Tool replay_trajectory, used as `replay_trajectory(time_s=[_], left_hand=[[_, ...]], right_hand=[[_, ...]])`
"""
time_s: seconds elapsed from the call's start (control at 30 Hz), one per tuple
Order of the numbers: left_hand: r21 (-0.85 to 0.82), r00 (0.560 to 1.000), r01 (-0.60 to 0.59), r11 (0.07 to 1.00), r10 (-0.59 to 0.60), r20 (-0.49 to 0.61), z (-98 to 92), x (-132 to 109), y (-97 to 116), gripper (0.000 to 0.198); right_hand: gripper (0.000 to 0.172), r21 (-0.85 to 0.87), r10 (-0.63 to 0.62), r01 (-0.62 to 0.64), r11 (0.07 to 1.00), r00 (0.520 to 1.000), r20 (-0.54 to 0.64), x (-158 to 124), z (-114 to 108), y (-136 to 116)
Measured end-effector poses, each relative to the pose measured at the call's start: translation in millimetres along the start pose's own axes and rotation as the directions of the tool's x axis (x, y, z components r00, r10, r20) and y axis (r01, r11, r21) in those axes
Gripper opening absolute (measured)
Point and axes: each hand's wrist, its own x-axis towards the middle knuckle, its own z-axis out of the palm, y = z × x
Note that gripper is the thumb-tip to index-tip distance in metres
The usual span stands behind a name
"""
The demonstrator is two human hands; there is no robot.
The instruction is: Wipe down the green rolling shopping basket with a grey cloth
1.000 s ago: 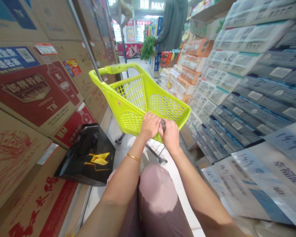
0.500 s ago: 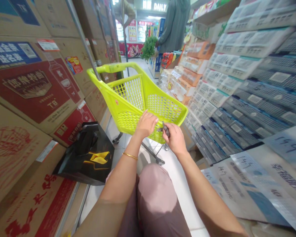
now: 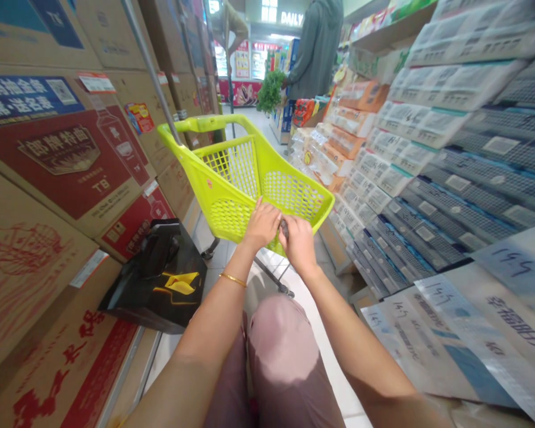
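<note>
A lime green plastic shopping cart [image 3: 232, 172] stands in the aisle in front of me, its basket holding nothing I can see. My left hand [image 3: 262, 224] rests with curled fingers against the cart's near rim. My right hand [image 3: 298, 242] is closed beside it, pinching a small dark object [image 3: 284, 226] between the two hands. What the dark object is I cannot make out. My left wrist carries a thin gold bangle [image 3: 233, 279]. My knee in pink trousers [image 3: 282, 351] fills the bottom middle.
Stacked cardboard cartons [image 3: 66, 178] wall the left side, with a black bag [image 3: 164, 279] on the floor against them. Shelves of packaged goods [image 3: 432, 154] line the right. A person in a grey top [image 3: 316, 47] stands at the far end of the aisle by greenery [image 3: 270, 90].
My hands drew slightly apart half a second ago, showing the dark object, and have come together again at the cart's rim. The view has shifted a little.
</note>
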Motion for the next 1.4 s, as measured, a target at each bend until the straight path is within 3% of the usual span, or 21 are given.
replay_trajectory(time_s=[0.1,0.27,0.53,0.63,0.87,1.27,1.4], left_hand=[[0.002,1.000,-0.005,1.000,0.005,-0.008,-1.4,-1.2,-3.7,0.026],[-0.036,0.999,-0.026,0.999,0.025,-0.039,-5.6,-3.7,-12.3,0.033],[-0.070,0.998,-0.028,0.997,0.024,-0.051,-6.8,-6.6,-14.4,0.036],[-0.092,0.999,0.011,0.996,-0.015,-0.051,-5.1,-5.8,-13.3,0.036],[-0.148,0.992,0.104,0.984,-0.114,-0.062,3.6,-2.1,-8.4,0.032],[-0.160,0.997,0.036,0.986,-0.046,-0.054,-1.8,0.4,-18.8,0.033],[-0.104,0.997,-0.004,0.995,-0.004,-0.079,-6.8,-2.0,-7.8,0.029]], right_hand=[[0.039,-0.022,-0.028,0.029,0.999,0.998,0.056,5.8,6.7,-4.2],[0.044,-0.012,-0.165,0.168,0.986,0.974,0.156,-3.7,-2.8,12.7],[0.032,0.096,-0.216,0.211,0.973,0.976,0.038,-15.0,-17.5,34.5],[0.028,0.144,-0.188,0.187,0.972,0.982,-0.005,-12.0,-24.5,38.7],[0.023,0.180,-0.053,0.044,0.983,0.998,0.044,-4.9,-29.2,38.2],[0.023,0.087,0.050,-0.046,0.995,0.998,-0.041,-10.0,-9.6,13.4],[0.024,0.094,0.078,-0.073,0.993,0.995,-0.055,-7.2,-2.5,5.5]])
